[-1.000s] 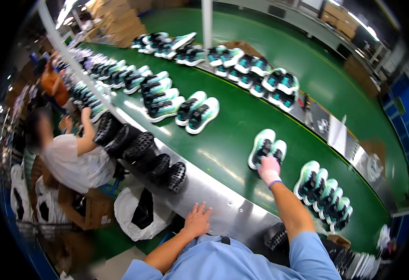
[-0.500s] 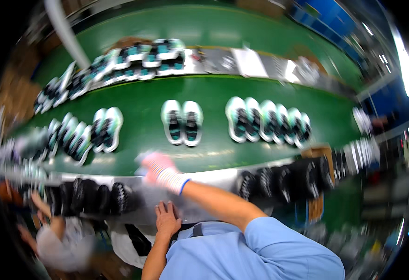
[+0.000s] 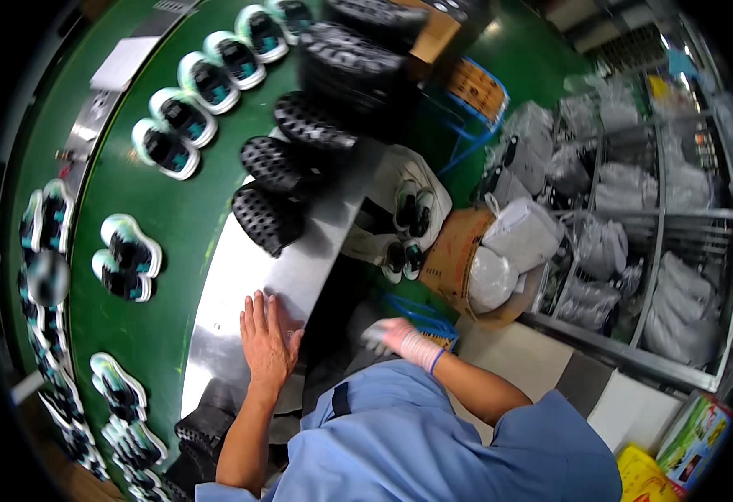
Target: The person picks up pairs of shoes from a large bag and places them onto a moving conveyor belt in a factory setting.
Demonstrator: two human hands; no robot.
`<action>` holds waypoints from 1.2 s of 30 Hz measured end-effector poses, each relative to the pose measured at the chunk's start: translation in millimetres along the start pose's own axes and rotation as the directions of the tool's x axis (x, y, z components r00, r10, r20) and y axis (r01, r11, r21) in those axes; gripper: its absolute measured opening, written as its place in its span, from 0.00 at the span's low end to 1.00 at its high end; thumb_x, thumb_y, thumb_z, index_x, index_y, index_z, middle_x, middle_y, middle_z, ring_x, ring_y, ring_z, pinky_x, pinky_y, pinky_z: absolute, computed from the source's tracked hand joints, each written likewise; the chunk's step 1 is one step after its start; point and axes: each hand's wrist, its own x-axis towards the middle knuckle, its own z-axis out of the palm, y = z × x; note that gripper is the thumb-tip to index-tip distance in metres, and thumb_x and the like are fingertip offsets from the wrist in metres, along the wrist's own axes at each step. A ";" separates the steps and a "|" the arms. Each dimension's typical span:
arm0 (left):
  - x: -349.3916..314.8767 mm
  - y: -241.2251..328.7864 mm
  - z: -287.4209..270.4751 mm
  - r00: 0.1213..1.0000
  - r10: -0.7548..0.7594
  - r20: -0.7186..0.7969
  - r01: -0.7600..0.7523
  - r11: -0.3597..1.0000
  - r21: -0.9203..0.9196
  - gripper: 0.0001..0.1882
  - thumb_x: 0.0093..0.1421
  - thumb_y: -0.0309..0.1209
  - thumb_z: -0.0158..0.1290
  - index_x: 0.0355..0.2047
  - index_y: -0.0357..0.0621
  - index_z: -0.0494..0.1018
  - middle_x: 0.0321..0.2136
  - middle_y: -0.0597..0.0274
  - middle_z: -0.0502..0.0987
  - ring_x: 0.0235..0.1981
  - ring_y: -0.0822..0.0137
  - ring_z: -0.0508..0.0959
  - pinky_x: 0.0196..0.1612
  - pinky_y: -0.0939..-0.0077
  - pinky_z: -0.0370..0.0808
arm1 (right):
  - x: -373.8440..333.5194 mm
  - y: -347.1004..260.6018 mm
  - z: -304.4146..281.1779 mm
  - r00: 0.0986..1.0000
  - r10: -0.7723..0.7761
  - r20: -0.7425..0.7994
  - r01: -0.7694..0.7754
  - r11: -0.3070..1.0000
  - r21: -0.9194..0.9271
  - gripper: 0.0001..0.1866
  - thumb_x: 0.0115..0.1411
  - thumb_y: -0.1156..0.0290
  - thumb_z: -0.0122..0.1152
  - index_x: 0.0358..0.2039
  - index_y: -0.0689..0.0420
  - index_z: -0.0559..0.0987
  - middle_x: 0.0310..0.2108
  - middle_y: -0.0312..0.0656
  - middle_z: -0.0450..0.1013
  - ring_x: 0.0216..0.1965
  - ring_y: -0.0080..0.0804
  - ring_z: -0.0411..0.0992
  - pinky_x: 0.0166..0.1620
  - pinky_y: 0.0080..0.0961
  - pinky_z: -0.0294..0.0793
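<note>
One left hand [image 3: 269, 345] lies flat, empty, on the counter [image 3: 224, 305]; gloved right hand [image 3: 397, 338] part-curled, contents cannot be determined

Left hand [image 3: 268, 351] bare, palm down, fingers [image 3: 258, 314] extended forward, thumb [image 3: 294, 345] out to the right, right hand [image 3: 400, 338] gloved, fingers pointing left, right forearm [image 3: 479, 389] angled inward.

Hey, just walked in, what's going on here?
Someone in a blue shirt is beside a metal ledge, their bare left hand resting on it with fingers spread. Their gloved right hand is near their lap; whether it holds anything is unclear. Black studded pieces sit along the ledge, and black, white and mint shoes stand on the green surface beyond.
</note>
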 end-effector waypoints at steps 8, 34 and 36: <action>2.3 -12.2 46.2 0.987 0.152 0.047 -0.158 0.972 0.173 0.51 0.57 0.40 0.60 0.73 0.28 0.48 0.73 0.23 0.46 0.74 0.25 0.46 0.73 0.28 0.44 | 182.5 162.5 -127.5 0.760 0.086 -0.644 0.127 0.952 0.277 0.12 0.65 0.64 0.65 0.42 0.59 0.85 0.33 0.38 0.82 0.27 0.26 0.75 0.31 0.30 0.75; -24.8 -35.3 86.3 0.990 -0.121 0.077 0.093 0.949 0.303 0.54 0.62 0.56 0.56 0.74 0.29 0.48 0.72 0.20 0.47 0.73 0.24 0.46 0.72 0.28 0.46 | 483.9 50.5 -350.8 0.561 0.103 -0.821 -0.459 0.865 -0.205 0.14 0.57 0.59 0.61 0.37 0.52 0.88 0.43 0.52 0.83 0.50 0.49 0.81 0.54 0.45 0.73; -50.2 -45.0 84.8 0.972 -0.210 0.108 0.172 0.942 0.287 0.54 0.63 0.57 0.56 0.74 0.29 0.48 0.72 0.19 0.46 0.73 0.23 0.46 0.72 0.28 0.46 | 443.6 35.6 -331.6 0.550 -0.035 -0.834 -0.336 0.905 -0.260 0.15 0.57 0.59 0.60 0.37 0.54 0.88 0.44 0.54 0.83 0.51 0.53 0.80 0.53 0.48 0.75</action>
